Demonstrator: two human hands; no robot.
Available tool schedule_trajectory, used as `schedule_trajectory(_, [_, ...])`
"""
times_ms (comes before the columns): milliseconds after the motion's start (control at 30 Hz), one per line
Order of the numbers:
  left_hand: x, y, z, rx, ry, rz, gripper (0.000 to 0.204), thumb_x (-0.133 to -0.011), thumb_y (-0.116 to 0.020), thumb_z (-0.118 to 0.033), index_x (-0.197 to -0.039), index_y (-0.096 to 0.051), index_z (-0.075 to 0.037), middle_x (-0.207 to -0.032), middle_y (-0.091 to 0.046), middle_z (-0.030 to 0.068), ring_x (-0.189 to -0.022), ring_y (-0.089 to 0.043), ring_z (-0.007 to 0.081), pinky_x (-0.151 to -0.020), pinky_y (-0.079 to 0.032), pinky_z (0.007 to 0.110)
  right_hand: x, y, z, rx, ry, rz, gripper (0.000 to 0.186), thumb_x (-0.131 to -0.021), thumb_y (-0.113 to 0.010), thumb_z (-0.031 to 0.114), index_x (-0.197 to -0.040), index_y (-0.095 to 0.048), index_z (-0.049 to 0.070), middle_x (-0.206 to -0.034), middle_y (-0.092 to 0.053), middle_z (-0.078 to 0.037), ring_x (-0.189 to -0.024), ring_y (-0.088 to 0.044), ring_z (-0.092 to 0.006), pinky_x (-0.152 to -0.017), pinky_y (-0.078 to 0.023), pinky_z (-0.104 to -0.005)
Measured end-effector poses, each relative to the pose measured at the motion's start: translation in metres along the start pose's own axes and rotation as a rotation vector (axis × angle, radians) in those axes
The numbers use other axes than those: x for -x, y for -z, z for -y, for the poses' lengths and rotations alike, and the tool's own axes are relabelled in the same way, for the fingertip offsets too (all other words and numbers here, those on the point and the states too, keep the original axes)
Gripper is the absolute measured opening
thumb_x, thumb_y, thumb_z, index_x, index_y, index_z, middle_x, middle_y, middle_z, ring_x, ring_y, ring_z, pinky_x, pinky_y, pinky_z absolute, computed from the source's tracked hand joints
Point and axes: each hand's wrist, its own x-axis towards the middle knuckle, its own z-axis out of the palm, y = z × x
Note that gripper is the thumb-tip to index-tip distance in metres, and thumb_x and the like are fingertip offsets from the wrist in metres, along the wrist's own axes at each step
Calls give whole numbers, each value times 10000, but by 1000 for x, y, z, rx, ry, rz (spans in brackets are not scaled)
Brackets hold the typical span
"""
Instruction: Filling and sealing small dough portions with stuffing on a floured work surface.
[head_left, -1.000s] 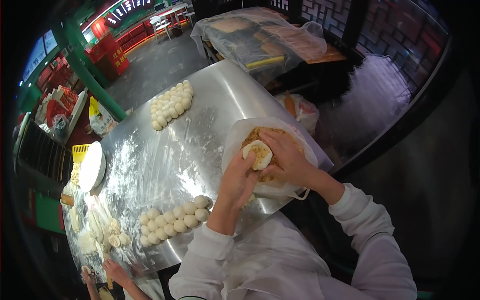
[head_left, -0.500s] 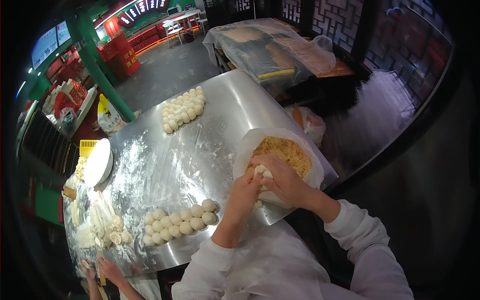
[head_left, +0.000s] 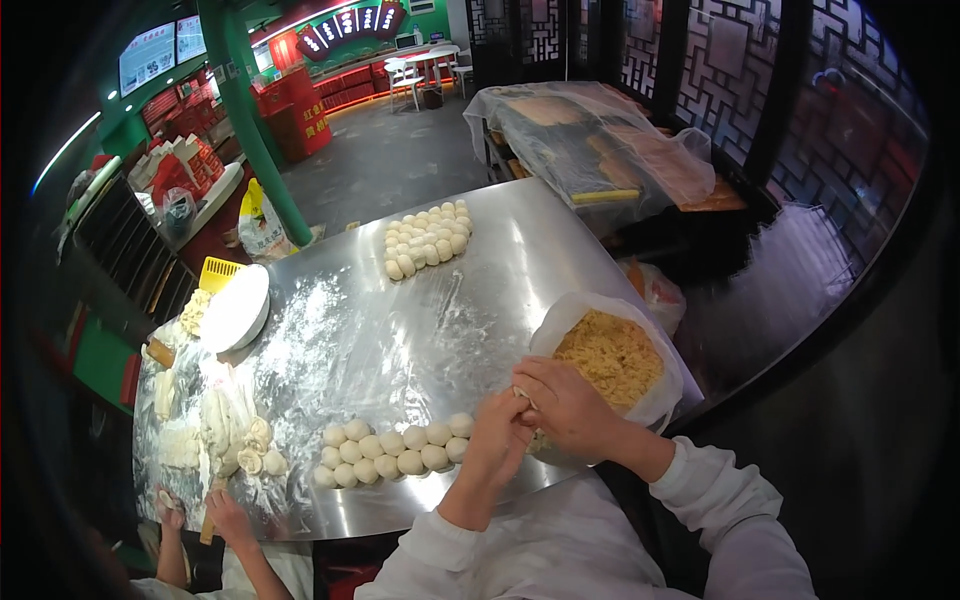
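Observation:
My left hand (head_left: 500, 430) and my right hand (head_left: 568, 405) are closed together around a small piece of dough (head_left: 522, 397). Only a pale bit of it shows between the fingers. They are beside the near left rim of a white-lined bowl (head_left: 672, 400) of crumbly yellow-brown filling (head_left: 615, 358). Just left of my left hand, round dough balls (head_left: 395, 450) stand in two rows near the steel table's front edge.
More dough balls (head_left: 428, 240) are grouped at the table's (head_left: 500, 270) far side. A white basin (head_left: 236, 310) tilts at the left, near loose dough pieces (head_left: 225, 425) and flour. A co-worker's hands (head_left: 228, 515) handle dough and a wooden stick at lower left.
The picture has shifted with my head. My hands have moved off the filling to the bowl's near left side, and their fingers now cover more of the dough.

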Motion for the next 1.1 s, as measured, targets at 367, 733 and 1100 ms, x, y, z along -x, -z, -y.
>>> schedule_trajectory(367, [26, 14, -30, -113, 97, -86, 540, -1101, -342, -437, -1183, -604, 28, -1005, -714, 130, -973, -672, 265, -967, -495, 400, -26, -25, 16, -106, -85, 38, 239, -925, -656, 218, -909, -519, 22, -883, -572, -147, -800, -623, -341, -613, -491, -430])
schedule_trajectory(733, [26, 2, -30, -18, -509, -370, 702, -1092, -254, -523, -1448, -450, 49, -1478, -499, 170, -1403, -443, 255, -1137, -374, 364, -33, -73, 61, -445, -119, -26, 414, -1024, -565, 368, -1231, -597, 11, -1150, -626, -173, -1015, -636, -330, -859, -508, -395])
schedule_trajectory(1100, [57, 29, -23, -222, -305, -270, 555, -1076, -425, -485, -1210, -630, 13, -908, -648, 55, -735, -604, 139, -677, -491, 251, -34, -58, 53, -637, -331, -205, 420, -1002, -594, 303, -1289, -575, -3, -1213, -601, -184, -1090, -599, -286, -900, -486, -370])
